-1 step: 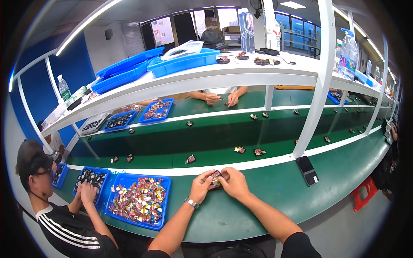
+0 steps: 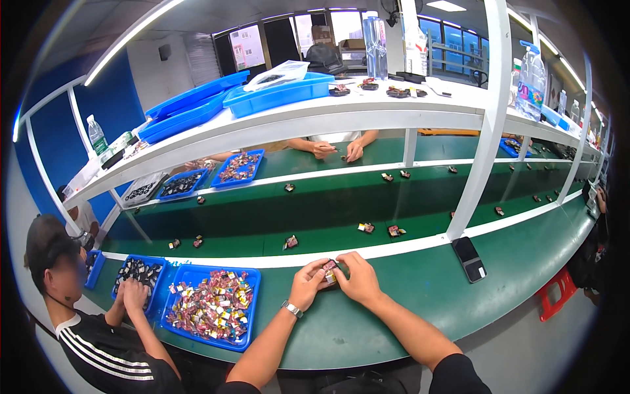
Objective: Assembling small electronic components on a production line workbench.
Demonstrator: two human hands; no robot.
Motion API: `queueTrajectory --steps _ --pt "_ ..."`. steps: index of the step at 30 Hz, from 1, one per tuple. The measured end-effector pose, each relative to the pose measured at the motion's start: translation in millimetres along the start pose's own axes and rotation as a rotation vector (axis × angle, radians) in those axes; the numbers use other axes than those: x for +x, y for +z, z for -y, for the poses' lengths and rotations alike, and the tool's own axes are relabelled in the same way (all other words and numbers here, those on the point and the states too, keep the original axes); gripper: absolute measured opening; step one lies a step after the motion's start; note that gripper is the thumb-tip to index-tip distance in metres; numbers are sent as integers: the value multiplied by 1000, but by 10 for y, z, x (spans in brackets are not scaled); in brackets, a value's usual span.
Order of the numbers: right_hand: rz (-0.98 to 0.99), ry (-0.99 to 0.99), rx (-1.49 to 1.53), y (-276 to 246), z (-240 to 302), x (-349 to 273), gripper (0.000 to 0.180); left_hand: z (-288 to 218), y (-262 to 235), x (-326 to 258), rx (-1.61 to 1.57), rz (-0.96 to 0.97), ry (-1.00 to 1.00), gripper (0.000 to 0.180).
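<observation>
Reaching forward over the green surface point(image 2: 400, 308), the left hand point(image 2: 307, 285) and right hand point(image 2: 359, 280) angle inward, fingers pinching a small pink-and-black part point(image 2: 329, 268) between them.

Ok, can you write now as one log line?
left hand: holding small part; right hand: on same part; left side: filled blue tray; right side: black phone
</observation>
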State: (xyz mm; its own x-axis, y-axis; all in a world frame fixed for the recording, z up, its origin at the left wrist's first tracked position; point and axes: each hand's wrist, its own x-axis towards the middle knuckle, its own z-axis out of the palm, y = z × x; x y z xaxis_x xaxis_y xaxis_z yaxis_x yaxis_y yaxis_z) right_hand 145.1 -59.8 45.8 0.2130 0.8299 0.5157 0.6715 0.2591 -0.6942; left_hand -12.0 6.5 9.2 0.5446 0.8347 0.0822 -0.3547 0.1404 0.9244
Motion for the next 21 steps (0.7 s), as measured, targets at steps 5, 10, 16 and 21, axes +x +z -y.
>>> queueTrajectory --steps 5,10,16,21 --pt "58 -220 -10 -33 -6 44 17 10 -40 5 -73 25 -60 37" --pt "248 -219 -20 -85 -123 62 18 -26 -84 22 -61 43 -173 41" --pt "231 -378 -184 -105 -177 78 19 -22 -52 15 -1 16 -120 40" --pt "249 -393 -162 -64 -215 55 18 -17 -10 2 73 -16 -86 38"
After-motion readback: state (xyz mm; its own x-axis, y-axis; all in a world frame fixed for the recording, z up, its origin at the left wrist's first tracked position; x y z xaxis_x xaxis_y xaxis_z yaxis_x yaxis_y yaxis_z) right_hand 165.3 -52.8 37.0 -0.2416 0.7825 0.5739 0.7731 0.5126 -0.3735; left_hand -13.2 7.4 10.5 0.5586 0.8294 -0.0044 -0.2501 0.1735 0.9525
